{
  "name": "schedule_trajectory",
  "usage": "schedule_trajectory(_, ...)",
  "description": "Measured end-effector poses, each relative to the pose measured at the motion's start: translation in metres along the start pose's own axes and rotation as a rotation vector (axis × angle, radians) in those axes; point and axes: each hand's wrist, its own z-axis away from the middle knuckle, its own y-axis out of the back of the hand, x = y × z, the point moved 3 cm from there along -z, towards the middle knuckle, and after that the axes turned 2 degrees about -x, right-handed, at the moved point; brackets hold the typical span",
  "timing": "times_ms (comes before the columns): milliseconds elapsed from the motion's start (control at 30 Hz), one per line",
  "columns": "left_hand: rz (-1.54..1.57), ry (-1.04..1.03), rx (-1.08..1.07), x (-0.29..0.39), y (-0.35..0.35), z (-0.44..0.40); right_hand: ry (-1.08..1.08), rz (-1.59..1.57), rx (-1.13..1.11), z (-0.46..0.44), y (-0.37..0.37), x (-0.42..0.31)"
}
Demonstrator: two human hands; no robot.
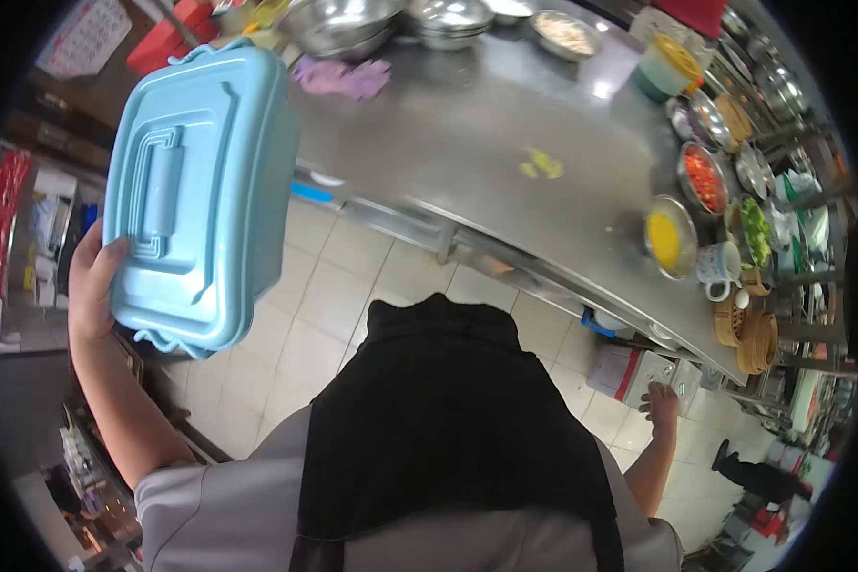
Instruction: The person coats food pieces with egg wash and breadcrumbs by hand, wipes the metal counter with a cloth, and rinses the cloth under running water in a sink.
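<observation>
A light blue plastic storage box point(200, 276) with a lid is held up at the left. My left hand point(92, 286) is closed on its near left edge, thumb over the lid and the other fingers partly hidden. The lid's carrying handle point(162, 191) lies folded flat, and the side latches show at both ends. Out to the right, my right hand point(660, 405) hangs low with its fingers apart and nothing in them. It appears in front of a grey and red box point(615, 372) beneath the counter; I cannot tell whether they touch.
The steel counter point(467, 143) spans the front, with yellow-green scraps point(541, 164) and a purple cloth point(343, 78) on it. Along its right end stand a bowl of yellow liquid point(664, 238), a bowl of chopped red food point(703, 179) and bamboo steamers point(758, 343). Another person point(763, 477) is at far right.
</observation>
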Motion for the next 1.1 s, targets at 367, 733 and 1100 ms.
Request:
schedule_trajectory(367, -0.485, 0.348, -0.219, -0.304, 0.038, 0.010, -0.405, 0.210, -0.278, 0.081, -0.094, 0.074)
schedule_trajectory(733, -0.600, 0.415, -0.264, -0.564, -0.220, -0.067, -0.414, 0.325, -0.289, 0.055, -0.120, 0.075)
schedule_trajectory(1100, -0.251, 0.372, -0.362, -0.591, -0.365, -0.225, -0.691, 0.377, -0.280, 0.070, -0.127, 0.137)
